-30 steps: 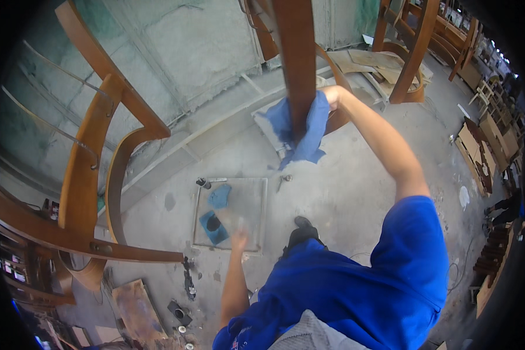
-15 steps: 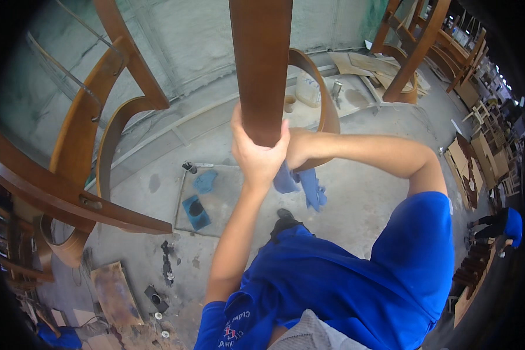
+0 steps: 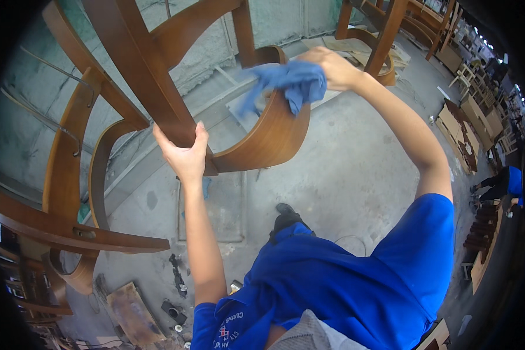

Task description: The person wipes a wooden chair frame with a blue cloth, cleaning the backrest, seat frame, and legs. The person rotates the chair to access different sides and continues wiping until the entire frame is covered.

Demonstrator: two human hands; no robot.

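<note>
A brown wooden chair-like frame hangs in front of me. My left hand [image 3: 184, 153] is closed around the lower end of its straight wooden post [image 3: 143, 64], thumb on the right side. At the upper right, my right hand [image 3: 332, 67] grips a blue cloth [image 3: 303, 81]. The cloth drapes over the edge of the frame's curved wooden band [image 3: 268, 140] and touches it. Part of the cloth is smeared by motion. The fingers of my right hand are partly hidden by the cloth.
At the left hangs another brown wooden frame [image 3: 70, 157] beside metal hooks [image 3: 46, 122], with a long rail [image 3: 116, 239] reaching toward me. More frames [image 3: 385, 44] stand at the upper right. A stained board [image 3: 135, 315] lies on the floor. A co-worker [image 3: 501, 184] bends at the far right.
The frame has turned and shifted left with my left hand on its post. My right hand has carried the blue cloth from behind the post up and right onto the curved band.
</note>
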